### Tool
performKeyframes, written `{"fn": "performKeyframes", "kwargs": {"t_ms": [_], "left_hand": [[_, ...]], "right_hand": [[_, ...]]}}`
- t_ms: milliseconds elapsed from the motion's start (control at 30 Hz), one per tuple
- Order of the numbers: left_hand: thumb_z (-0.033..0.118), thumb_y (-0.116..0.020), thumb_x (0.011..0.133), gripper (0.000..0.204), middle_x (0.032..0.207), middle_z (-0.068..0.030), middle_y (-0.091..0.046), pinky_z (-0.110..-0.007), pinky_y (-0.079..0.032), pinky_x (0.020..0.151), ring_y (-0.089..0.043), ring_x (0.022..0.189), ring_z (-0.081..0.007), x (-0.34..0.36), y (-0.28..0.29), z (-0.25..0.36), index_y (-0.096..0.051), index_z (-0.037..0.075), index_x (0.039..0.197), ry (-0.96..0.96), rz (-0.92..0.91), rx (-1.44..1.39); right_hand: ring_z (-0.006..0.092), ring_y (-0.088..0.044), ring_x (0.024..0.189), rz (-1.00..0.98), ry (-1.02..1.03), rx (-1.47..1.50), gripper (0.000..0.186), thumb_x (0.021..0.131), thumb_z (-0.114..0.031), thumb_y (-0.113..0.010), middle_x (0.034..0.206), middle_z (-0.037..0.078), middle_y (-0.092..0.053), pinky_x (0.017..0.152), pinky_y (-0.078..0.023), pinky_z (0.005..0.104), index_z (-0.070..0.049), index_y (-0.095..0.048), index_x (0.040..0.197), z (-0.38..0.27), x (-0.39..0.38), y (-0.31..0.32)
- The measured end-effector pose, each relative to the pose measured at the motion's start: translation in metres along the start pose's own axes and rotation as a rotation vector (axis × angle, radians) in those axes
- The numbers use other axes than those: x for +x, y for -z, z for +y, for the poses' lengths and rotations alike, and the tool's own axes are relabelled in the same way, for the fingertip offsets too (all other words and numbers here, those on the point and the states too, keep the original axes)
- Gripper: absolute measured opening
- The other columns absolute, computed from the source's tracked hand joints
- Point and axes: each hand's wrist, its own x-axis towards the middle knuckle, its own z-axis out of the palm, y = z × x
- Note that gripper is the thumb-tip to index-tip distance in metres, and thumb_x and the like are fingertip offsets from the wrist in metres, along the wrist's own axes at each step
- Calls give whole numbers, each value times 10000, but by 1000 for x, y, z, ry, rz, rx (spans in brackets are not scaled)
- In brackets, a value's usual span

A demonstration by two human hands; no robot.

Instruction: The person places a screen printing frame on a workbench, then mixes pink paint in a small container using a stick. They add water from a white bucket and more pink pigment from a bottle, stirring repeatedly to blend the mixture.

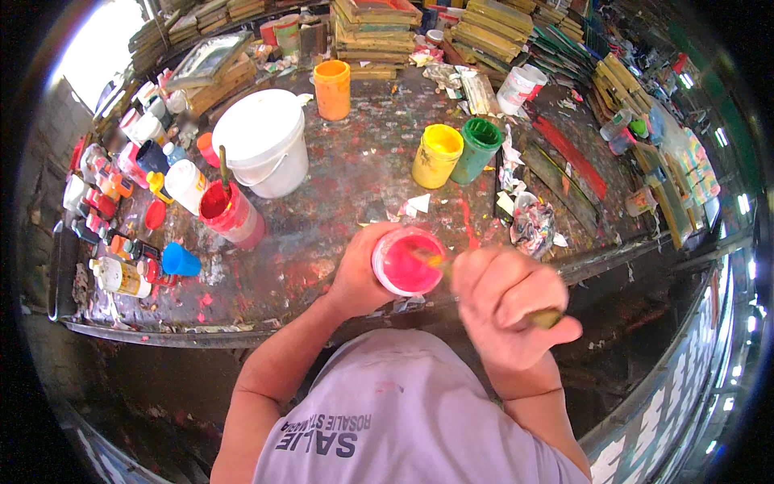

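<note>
My left hand [363,270] is wrapped round the side of a jar of pink paint [409,262] near the table's front edge. The jar's mouth faces up, and bright pink paint coats its inside. Closed in a fist, my right hand [512,298] grips a stirring stick [435,260]. One end of the stick reaches into the jar, smeared with yellowish and pink colour; its other end [546,319] pokes out beside my thumb. The stick's tip in the paint is blurred.
Beyond the jar stand a yellow paint pot [438,157], a green pot [477,151] and an orange pot [332,90]. To the left are a white lidded bucket [262,141], a red pot [234,216] with a stick, a blue cup [182,260] and several bottles. Wooden frames [371,36] are stacked behind.
</note>
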Motion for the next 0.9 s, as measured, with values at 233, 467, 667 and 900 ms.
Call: {"fn": "performKeyframes", "kwargs": {"t_ms": [233, 467, 667, 900], "left_hand": [[266, -1142, 695, 1004, 1448, -126, -731, -432, -557, 1206, -712, 1374, -276, -1, -29, -12, -610, 68, 1523, 152, 32, -260], [116, -1087, 685, 1116, 1580, -136, -668, -442, -497, 1294, -657, 1469, -256, 22, -73, -40, -509, 23, 1635, 333, -41, -419], [59, -903, 946, 585, 1471, -129, -682, -453, -616, 1115, -701, 1293, -282, 8, -32, -77, -653, 50, 1475, 511, 576, -838], [237, -642, 1188, 391, 1443, -125, -581, -486, -544, 1218, -648, 1356, -317, 71, 121, -153, -552, -7, 1480, 658, 1356, -1222]], "right_hand": [[236, -626, 672, -74, -98, -48, 705, 1186, -714, -469, 780, 88, -627, 602, -514, 420, -74, -616, 930, 6, -8, 27], [228, -596, 767, 448, 5, -183, 482, 1246, -514, -518, 894, 110, -569, 725, -572, 418, -54, -568, 1111, 56, -15, 70], [299, -713, 973, 439, -165, -308, 620, 1223, -586, -517, 1135, 202, -713, 922, -621, 480, 13, -642, 1323, 44, -30, 109], [347, -772, 1155, 684, -63, -369, 726, 1210, -603, -527, 1281, 222, -769, 1026, -602, 481, 66, -646, 1466, 13, -39, 174]]}}
